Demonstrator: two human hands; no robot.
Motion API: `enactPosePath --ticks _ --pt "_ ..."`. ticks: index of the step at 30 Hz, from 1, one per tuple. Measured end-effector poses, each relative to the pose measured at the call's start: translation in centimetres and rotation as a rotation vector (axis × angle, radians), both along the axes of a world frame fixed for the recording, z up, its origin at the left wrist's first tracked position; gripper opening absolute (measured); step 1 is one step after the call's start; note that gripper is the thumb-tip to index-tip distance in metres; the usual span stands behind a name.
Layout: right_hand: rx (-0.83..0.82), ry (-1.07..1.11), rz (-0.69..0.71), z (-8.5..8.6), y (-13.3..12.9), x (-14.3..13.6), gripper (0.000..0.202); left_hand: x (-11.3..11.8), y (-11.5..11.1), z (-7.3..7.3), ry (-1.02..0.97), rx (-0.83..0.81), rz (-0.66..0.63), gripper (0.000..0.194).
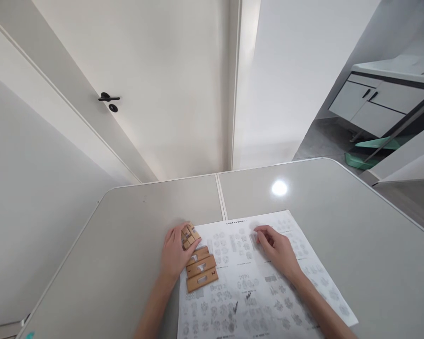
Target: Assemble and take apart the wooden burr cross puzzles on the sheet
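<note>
Listing the items from the near edge outward:

White paper sheet (pixel 240 270), printed with rows of small grey figures: flat under both forearms. Best kept square and uncreased, so that the figures can be read.

Three flat brown wooden pieces with cut-outs (pixel 202 273), the nearest two marked 2 and 1: on the left part of the sheet, close together in a stepped row. Whether they overlap cannot be told. They sit just nearer than the left hand, whose thumb seems best kept from nudging them.

Left hand (pixel 173 254), one: grip closed around a small cluster of light wooden blocks (pixel 193 232) at the sheet's far left corner, fingers over one side, thumb at the near side. Light, even pressure would likely suit the small blocks; a hard squeeze could skew them.

Right hand (pixel 277 247), one: over the sheet's far part, thumb and forefinger drawn together, the rest curled. Whether the grip has anything in it cannot be told. A low, relaxed wrist probably serves fine work best.

Pale grey worktop (pixel 137 235) with white edging: beneath all the above.

White door (pixel 169 94), black handle (pixel 109 99): beyond.
</note>
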State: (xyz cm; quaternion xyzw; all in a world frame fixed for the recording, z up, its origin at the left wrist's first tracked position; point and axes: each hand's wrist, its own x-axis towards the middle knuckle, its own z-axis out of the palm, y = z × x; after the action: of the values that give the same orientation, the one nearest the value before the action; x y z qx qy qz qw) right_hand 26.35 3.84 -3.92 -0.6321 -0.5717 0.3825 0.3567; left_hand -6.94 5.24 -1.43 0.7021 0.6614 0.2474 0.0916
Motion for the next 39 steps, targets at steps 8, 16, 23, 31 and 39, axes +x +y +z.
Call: enactPosePath --ticks 8,16,23,31,39 --pt "0.002 0.007 -0.002 -0.1 0.0 0.0 0.040 0.3 0.2 0.9 -0.072 -0.001 -0.024 0.049" --pt "0.014 0.018 0.004 0.0 0.1 0.0 0.038 7.9 -1.7 2.2 -0.178 -0.101 -0.391 0.056" --pt "0.092 0.063 0.062 0.3 -0.2 0.4 0.040 11.6 -1.7 1.0 -0.102 -0.086 -0.634 0.064" --pt "0.185 0.020 0.218 0.6 -0.7 -0.2 0.031 11.6 -1.9 0.7 -0.027 -0.067 -0.630 0.066" --pt "0.132 0.016 0.173 -0.1 -0.4 -0.2 0.030 7.4 -4.2 -0.6 0.159 0.013 -0.523 0.066"
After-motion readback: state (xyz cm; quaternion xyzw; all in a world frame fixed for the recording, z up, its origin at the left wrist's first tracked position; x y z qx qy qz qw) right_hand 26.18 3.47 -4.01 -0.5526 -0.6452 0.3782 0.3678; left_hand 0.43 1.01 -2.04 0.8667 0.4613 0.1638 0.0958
